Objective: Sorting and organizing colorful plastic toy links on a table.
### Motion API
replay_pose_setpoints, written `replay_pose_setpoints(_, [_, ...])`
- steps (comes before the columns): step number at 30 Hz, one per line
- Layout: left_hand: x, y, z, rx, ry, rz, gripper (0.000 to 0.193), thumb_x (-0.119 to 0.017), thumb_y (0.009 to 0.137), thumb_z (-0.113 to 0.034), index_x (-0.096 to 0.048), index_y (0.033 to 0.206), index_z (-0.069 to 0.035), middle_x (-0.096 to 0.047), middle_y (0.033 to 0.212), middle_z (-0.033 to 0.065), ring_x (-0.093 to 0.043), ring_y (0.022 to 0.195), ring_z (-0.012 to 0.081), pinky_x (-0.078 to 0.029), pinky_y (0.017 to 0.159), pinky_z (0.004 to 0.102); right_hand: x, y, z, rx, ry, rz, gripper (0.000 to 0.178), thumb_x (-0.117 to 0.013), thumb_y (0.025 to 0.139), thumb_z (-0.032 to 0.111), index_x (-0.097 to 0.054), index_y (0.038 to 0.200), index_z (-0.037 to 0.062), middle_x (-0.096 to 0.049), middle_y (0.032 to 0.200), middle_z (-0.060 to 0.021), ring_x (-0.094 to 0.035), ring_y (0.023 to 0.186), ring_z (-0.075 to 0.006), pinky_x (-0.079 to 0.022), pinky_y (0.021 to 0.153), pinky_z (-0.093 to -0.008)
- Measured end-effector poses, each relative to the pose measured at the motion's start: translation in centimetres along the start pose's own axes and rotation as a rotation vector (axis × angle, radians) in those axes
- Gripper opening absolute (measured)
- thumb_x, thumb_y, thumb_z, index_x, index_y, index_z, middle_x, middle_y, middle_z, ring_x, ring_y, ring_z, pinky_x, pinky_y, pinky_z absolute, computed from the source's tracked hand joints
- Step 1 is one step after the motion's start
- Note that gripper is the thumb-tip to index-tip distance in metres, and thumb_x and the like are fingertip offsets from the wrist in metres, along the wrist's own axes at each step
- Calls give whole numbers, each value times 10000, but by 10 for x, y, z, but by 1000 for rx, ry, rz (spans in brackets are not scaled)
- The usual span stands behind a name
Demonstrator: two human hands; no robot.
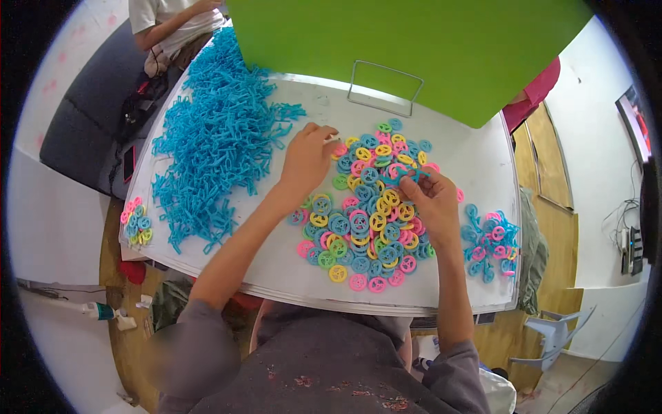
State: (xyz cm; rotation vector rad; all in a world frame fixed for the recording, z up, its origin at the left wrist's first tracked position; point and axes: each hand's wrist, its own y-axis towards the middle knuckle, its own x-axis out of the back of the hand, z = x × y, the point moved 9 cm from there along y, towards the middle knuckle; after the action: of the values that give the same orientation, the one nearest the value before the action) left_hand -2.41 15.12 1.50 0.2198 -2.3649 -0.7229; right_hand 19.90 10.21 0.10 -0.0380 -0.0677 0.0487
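Observation:
My left hand [308, 160] is at the upper left edge of a heap of small spoked plastic wheels [358, 222] in blue, pink, yellow and green. Its fingers are curled together around a small whitish bit [334, 139], too small to name, close to a pink wheel. Over the heap's right side, my right hand [433, 203] pinches a blue plastic frame piece [412, 176] between thumb and fingers. A pink wheel [396, 170] shows right beside that piece; whether they are joined I cannot tell.
Left on the white table [276, 265] lies a big pile of blue frame pieces [214, 134]. A few wheels [136, 222] lie at the left corner, blue pieces with wheels [491, 243] at the right. A green panel [414, 55] and wire stand [385, 87] border the back. Another person [172, 27] sits far left.

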Motion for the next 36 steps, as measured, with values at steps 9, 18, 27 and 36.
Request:
replay_pose_setpoints(9, [-16,-7,16,336,-289,268,158,-670,837,-133,-642,944,-20,-649,956,98,-637,836,158,-506,662,284,-2,-5,1,59,-25,-50,175,-671,800,-29,-628,970,-34,-674,841,-81,-650,756,-116,-527,673,-219])
replay_pose_setpoints(18, [-27,-50,-38,679,-974,392,86,-571,908,-65,-553,957,3,-586,974,66,-612,903,146,-570,784,310,-17,-16,18,193,-175,-34,159,-666,762,-61,-669,911,-6,-659,806,-41,-626,747,-106,-494,663,-233])
replay_pose_setpoints(27, [-32,-52,-29,722,-864,328,48,-581,886,0,-539,907,13,-629,864,84,-638,775,132,-542,677,251,-28,-23,33,418,-412,13,154,-666,746,-52,-681,890,2,-668,776,-54,-614,698,-108,-476,613,-244])
replay_pose_setpoints(36, [-33,-55,-36,588,-772,314,73,-567,876,40,-515,890,-8,-611,894,73,-625,860,137,-557,732,273,-20,-15,9,97,-187,-30,110,-708,759,29,-676,856,-12,-674,718,-65,-645,683,-110,-479,575,-246])
